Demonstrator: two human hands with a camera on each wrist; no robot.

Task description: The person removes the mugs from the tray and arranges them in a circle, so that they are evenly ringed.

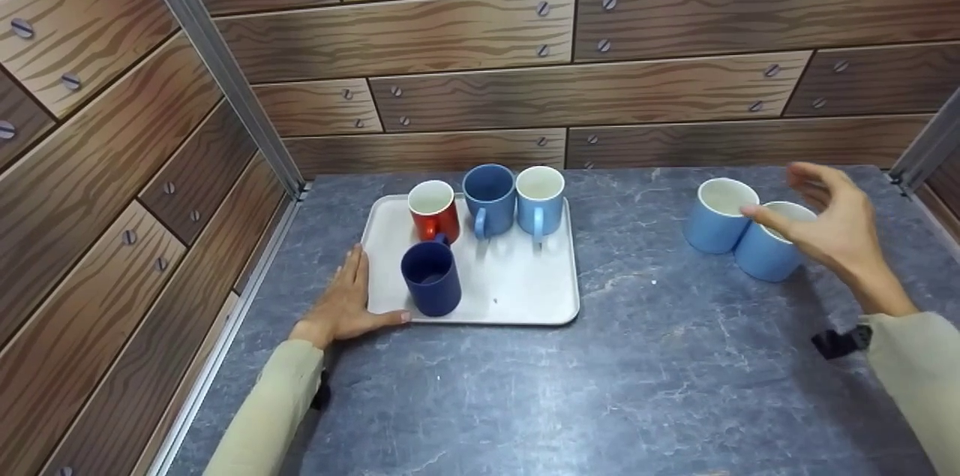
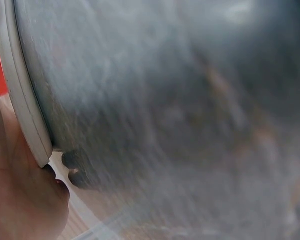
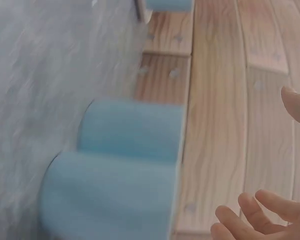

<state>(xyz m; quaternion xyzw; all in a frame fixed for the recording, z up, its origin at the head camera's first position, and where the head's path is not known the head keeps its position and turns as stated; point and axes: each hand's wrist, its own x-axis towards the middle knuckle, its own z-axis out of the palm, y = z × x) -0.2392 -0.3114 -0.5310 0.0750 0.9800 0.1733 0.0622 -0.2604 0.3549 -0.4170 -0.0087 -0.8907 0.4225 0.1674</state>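
Note:
A white tray (image 1: 517, 284) on the table carries a red mug (image 1: 442, 219), a medium-blue mug (image 1: 491, 194), a light-blue mug (image 1: 546, 209) and a navy mug (image 1: 435, 288), all upright. My left hand (image 1: 345, 305) touches the tray's near left corner, its fingers straight along the left side and its thumb at the front edge. To the right, two more light-blue mugs stand side by side, the left one (image 1: 712, 228) and the right one (image 1: 766, 254). Above them is my right hand (image 1: 836, 224), thumb and fingers spread, holding nothing. In the right wrist view, both mugs (image 3: 110, 195) appear apart from the fingers (image 3: 235, 222).
The grey marbled tabletop (image 1: 637, 356) stretches between the tray and the two mugs, and toward the front. Wood-patterned walls (image 1: 480, 97) close off the back and left. Metal posts (image 1: 217, 48) stand in the corners.

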